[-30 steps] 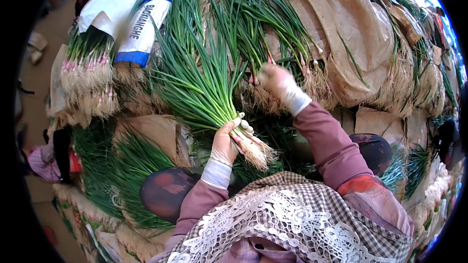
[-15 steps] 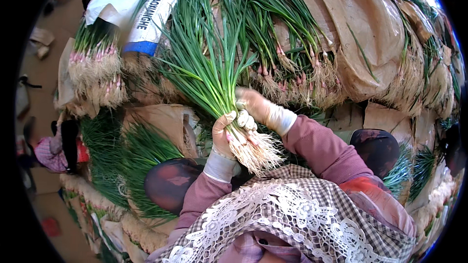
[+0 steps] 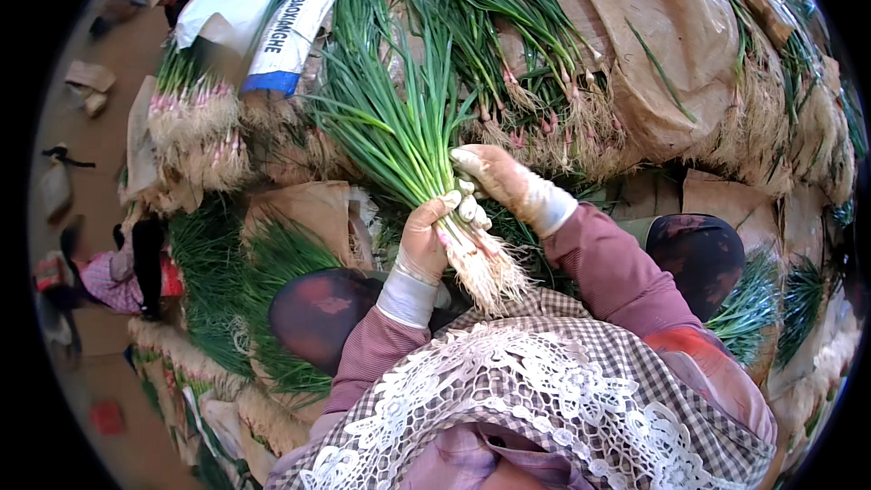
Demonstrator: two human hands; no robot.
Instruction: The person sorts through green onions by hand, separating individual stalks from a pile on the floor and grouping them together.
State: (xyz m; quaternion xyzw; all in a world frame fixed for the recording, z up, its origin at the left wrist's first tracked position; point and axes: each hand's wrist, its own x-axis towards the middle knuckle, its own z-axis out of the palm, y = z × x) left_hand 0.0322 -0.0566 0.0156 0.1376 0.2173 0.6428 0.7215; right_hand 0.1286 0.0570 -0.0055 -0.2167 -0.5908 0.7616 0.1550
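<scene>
A bunch of green garlic (image 3: 422,150) slants across the middle, its long leaves fanned toward the far side and its pale roots hanging toward my lap. My left hand (image 3: 425,240) is wrapped round the lower stems just above the bulbs, thumb in front. White-covered fingertips of that hand show at the bunch's right side. Against the right edge of the stems, a little higher, is my right hand (image 3: 499,180), closed with its thumb on the stalks. Its other fingers are partly hidden. Both hands wear pale, soiled coverings with white cuffs.
More green garlic (image 3: 567,122) lies in rows beyond, beside brown sheeting (image 3: 667,45). A blue and white sack (image 3: 288,36) covers part of the far left pile. Loose green leaves (image 3: 286,299) lie by my left knee (image 3: 327,318). Another person (image 3: 118,268) is at far left.
My right hand, blurred by motion before, is now sharp and slightly farther from my left hand. My left hand keeps its hold on the bunch. The whole view has shifted slightly.
</scene>
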